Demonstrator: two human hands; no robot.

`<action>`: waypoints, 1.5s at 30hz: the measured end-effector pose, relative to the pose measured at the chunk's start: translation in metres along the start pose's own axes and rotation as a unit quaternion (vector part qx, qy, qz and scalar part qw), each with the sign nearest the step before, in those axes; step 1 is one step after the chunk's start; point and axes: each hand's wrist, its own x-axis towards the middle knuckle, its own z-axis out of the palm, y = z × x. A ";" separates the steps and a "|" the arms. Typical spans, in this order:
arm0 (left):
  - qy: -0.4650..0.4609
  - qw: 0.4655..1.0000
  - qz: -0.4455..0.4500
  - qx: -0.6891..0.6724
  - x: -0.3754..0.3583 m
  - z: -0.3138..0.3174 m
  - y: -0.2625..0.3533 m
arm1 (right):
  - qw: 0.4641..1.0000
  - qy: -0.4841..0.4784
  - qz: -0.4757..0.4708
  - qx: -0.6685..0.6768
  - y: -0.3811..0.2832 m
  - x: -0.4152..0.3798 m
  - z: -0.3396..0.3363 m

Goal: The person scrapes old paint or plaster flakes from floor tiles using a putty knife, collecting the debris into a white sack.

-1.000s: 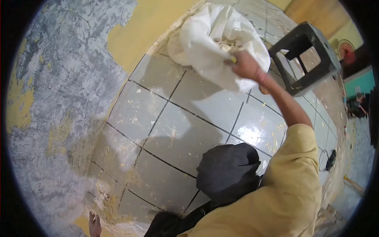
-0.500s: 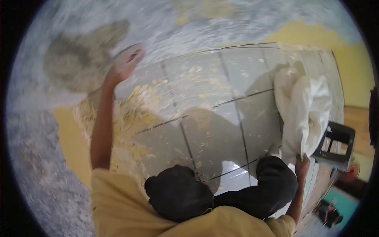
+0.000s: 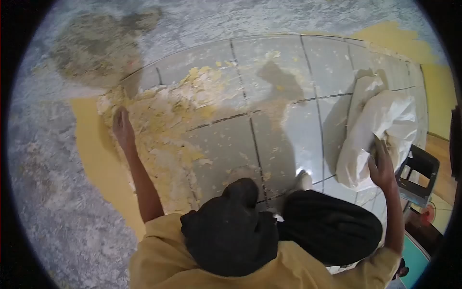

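My left hand reaches into the corner, beside the yellow strip of wall. Its fingers stretch out at the edge of a heap of yellow and white paint flakes, and I see nothing held in them. At the right, my right hand is at the mouth of a crumpled white sack. Something small and dark shows between its thumb and fingers; I cannot make out what it is. The sack lies on the grey floor tiles, sagging, with its opening towards my hand.
A dark plastic stool lies close to the sack at the right. Mottled grey walls with yellow patches border the floor. My dark-trousered knees are in front of me. Scattered flakes dot the tiles.
My left hand has come down from near the grey wall to the flakes in the corner. My right hand has moved forward from the sack's near edge to its opening, and the sack has slumped.
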 end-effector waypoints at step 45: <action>0.120 0.974 -0.104 0.162 0.000 0.003 -0.097 | 0.857 0.070 0.092 0.502 -0.422 0.206 0.309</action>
